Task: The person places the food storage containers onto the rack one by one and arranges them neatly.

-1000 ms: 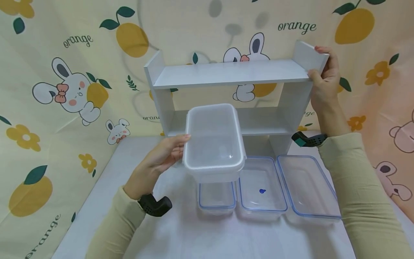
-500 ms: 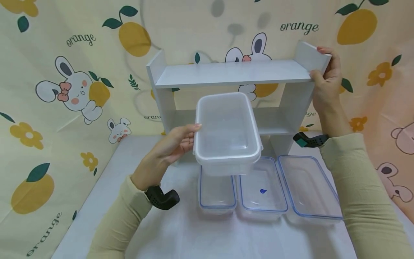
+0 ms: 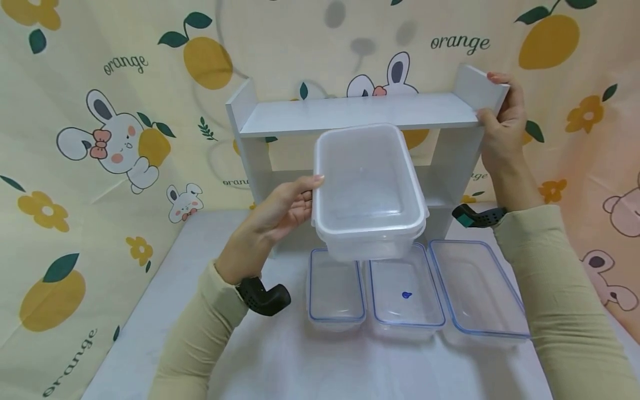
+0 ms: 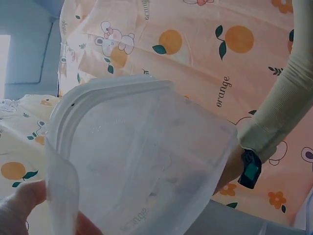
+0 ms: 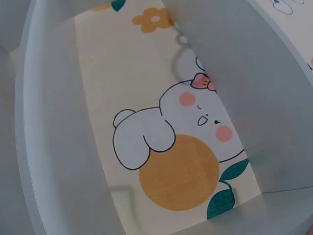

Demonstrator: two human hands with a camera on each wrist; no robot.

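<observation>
My left hand [image 3: 282, 211] pinches the left edge of a clear plastic food container [image 3: 367, 178] with a whitish lid, held up in front of the white shelf [image 3: 357, 114]. Its lid faces my head camera and tilts toward me. In the left wrist view the thumb and a fingertip grip the container's [image 4: 146, 147] rim. My right hand [image 3: 504, 125] grips the upper right side panel of the shelf, thumb in front and fingers over the top edge. Through the right wrist view the shelf's boards [image 5: 54, 127] frame the patterned backdrop; that hand is barely in sight there.
Three clear containers with blue-rimmed lids stand in a row on the white table [image 3: 280, 355]: a small one [image 3: 336, 321], a middle one [image 3: 407, 322] and a large one [image 3: 480, 289]. A printed cloth [image 3: 150, 233] hangs behind the shelf and at both sides.
My left hand has carried the whitish-lidded container up and to the right, across the shelf's middle level. The right hand has stayed on the shelf's side panel.
</observation>
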